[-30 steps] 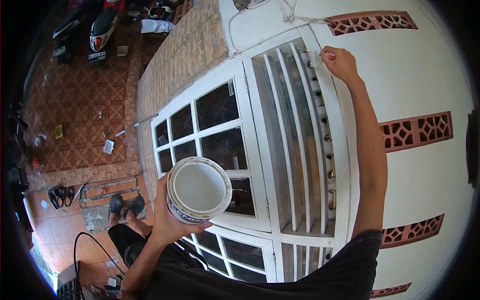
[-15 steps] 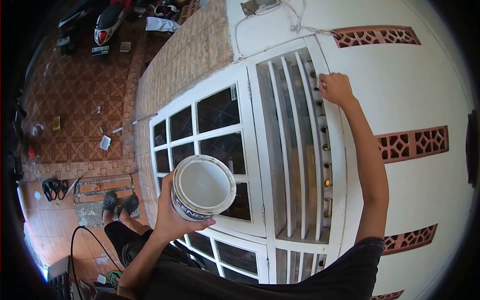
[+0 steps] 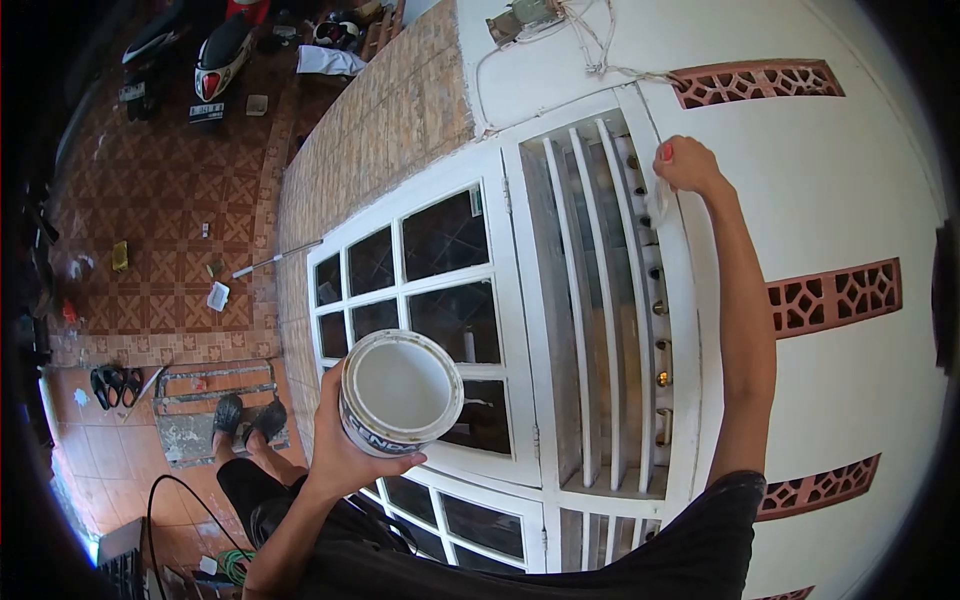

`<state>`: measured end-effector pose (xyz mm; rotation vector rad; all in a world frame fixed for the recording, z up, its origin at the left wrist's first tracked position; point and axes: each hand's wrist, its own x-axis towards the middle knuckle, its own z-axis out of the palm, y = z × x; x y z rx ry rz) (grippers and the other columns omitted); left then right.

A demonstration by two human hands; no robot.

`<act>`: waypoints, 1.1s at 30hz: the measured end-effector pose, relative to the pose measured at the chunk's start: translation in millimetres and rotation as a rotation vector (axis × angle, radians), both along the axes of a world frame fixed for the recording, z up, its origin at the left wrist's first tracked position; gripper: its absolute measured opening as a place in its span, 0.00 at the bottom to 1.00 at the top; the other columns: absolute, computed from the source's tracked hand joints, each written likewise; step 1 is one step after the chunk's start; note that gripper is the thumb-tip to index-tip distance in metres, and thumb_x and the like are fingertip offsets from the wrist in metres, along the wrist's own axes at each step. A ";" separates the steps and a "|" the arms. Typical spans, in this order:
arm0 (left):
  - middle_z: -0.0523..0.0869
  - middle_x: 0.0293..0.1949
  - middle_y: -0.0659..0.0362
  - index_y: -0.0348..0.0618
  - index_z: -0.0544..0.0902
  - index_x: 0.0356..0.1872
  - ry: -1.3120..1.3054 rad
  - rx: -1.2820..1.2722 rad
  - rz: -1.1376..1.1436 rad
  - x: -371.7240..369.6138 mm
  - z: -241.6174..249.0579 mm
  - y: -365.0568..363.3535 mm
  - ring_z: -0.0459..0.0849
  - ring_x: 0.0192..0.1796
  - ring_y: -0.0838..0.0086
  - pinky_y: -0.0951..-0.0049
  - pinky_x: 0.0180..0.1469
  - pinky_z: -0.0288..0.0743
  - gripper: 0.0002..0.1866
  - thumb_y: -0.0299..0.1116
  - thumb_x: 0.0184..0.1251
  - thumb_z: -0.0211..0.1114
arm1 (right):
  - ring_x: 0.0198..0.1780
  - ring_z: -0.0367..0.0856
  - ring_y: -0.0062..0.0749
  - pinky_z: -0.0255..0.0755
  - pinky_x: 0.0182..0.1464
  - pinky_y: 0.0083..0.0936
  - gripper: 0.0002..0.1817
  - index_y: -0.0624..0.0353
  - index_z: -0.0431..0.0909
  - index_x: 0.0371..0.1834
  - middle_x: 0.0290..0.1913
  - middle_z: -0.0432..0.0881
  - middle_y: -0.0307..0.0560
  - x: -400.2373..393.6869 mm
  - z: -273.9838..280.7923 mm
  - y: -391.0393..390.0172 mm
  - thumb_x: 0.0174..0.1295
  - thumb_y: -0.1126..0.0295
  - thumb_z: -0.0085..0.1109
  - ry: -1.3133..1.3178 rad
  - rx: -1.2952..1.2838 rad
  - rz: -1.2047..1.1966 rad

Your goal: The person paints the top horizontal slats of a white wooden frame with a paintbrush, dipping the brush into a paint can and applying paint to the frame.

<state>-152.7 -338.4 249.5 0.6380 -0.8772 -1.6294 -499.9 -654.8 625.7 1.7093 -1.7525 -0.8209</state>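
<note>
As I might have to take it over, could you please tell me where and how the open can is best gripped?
I would cup the can round its outer wall, below the stained rim, coming from the person's right. The wall is rounded, the mouth is open and faces up, and the left hand already wraps the left side.

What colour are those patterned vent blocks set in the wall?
The vent blocks are reddish-brown, showing best in the head view.

I read "CENDA", partly visible, on the can (image 3: pixel 352 415). Characters on the motorcycle (image 3: pixel 224 48) plate (image 3: pixel 207 112): too small to confirm.
</note>
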 end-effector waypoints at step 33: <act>0.74 0.62 0.48 0.36 0.58 0.69 0.007 -0.019 0.055 -6.5 2.8 11.0 0.77 0.65 0.61 0.61 0.67 0.73 0.60 0.36 0.33 0.90 | 0.35 0.85 0.51 0.77 0.39 0.46 0.11 0.52 0.87 0.30 0.28 0.85 0.53 -4.8 7.7 16.5 0.58 0.61 0.56 0.124 -0.085 0.351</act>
